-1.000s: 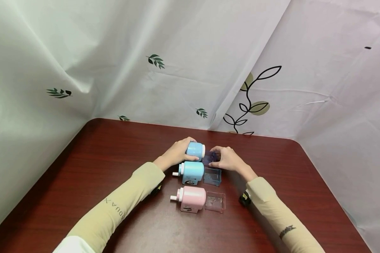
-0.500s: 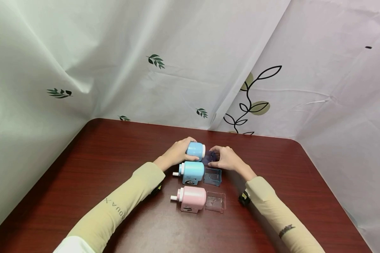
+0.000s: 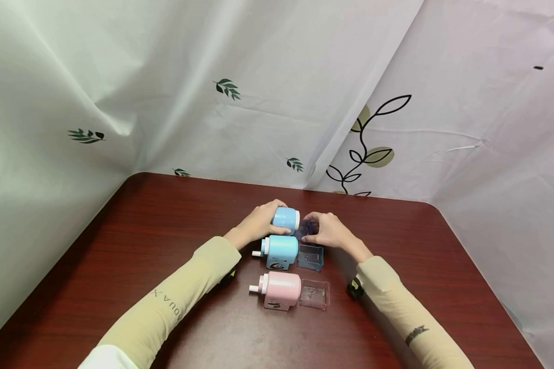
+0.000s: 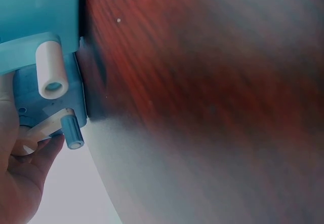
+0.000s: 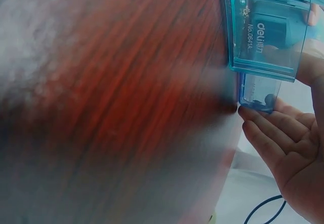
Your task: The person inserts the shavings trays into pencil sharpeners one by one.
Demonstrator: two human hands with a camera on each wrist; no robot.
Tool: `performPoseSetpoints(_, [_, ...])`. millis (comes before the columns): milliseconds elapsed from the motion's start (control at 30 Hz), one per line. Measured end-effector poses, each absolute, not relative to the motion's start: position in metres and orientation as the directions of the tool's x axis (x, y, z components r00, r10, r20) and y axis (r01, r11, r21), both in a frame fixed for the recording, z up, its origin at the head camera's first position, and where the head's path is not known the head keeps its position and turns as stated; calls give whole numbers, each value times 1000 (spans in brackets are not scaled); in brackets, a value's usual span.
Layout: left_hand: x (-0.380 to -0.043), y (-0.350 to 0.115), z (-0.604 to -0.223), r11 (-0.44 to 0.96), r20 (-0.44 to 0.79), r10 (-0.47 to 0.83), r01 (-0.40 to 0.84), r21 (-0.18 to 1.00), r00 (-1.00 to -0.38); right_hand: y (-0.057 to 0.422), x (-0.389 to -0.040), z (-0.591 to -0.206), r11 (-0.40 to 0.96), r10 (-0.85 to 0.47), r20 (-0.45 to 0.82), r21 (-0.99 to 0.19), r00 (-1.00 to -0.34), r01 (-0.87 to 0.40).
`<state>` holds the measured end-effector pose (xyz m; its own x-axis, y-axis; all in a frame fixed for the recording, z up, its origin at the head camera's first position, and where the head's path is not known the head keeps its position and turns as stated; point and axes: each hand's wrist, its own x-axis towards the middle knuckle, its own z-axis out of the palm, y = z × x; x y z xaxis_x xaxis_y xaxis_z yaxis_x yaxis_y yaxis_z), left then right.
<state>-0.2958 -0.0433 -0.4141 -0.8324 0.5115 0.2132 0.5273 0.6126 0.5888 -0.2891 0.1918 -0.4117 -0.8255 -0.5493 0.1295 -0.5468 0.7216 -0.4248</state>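
Note:
My left hand (image 3: 257, 223) grips a blue crank pencil sharpener (image 3: 284, 219), the farthest of three in a column. In the left wrist view, fingers sit behind its crank (image 4: 72, 132). Right of that sharpener, my right hand (image 3: 330, 230) holds its dark, see-through shavings drawer (image 5: 258, 89) between thumb and curved fingers. Dark bits lie inside the drawer. Just nearer stands a light blue sharpener (image 3: 281, 247) with its clear blue drawer (image 3: 310, 257) out at the right. A pink sharpener (image 3: 282, 287) is nearest, beside its clear pinkish drawer (image 3: 314, 294).
The sharpeners stand on a dark red wood table (image 3: 189, 318) with rounded far corners. White curtains (image 3: 175, 102) with leaf prints hang behind it and along both sides. A dark cable (image 5: 263, 206) loops beyond the table edge in the right wrist view.
My right hand has shifted slightly left with the far drawer, toward the far sharpener. My left hand keeps its grip in nearly the same place.

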Motion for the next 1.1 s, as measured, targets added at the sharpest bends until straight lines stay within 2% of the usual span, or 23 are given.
performPoseSetpoints(1100, [-297, -43, -414, 621, 208, 521, 534, 574, -828, 187, -293, -414, 714, -571, 134, -406, -810, -570])
